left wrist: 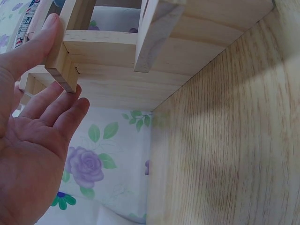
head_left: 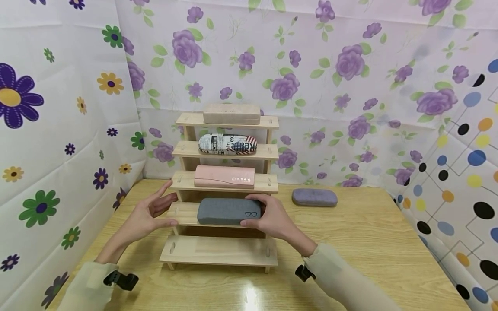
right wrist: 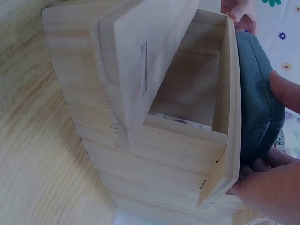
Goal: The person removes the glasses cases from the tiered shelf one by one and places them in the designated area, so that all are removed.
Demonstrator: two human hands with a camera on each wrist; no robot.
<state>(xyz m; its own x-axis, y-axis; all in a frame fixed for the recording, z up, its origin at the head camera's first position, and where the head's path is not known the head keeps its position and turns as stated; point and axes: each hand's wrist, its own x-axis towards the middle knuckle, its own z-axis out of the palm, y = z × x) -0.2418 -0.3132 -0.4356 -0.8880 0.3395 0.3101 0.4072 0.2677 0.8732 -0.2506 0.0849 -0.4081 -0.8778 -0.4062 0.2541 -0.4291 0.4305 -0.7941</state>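
A grey-blue glasses case [head_left: 227,211] with a small glasses print lies on the second tier from the bottom of a stepped wooden display rack [head_left: 218,250]. My right hand [head_left: 274,218] holds this case at its right end, thumb in front and fingers behind. In the right wrist view the case [right wrist: 255,98] sits against the tier, with thumb and fingers on it. My left hand [head_left: 145,216] is at the left end of the same tier, its fingers loosely extended. Thumb and fingertips of the left hand [left wrist: 37,136] lie around the tier's end in the left wrist view.
Higher tiers carry a pink glasses case [head_left: 225,177], a newspaper-print case [head_left: 227,144] and a beige case [head_left: 231,114]. A purple glasses case [head_left: 314,197] lies on the wooden table [head_left: 350,250] to the right. Flowered cloth [head_left: 241,86] hangs behind, with patterned cloths at both sides.
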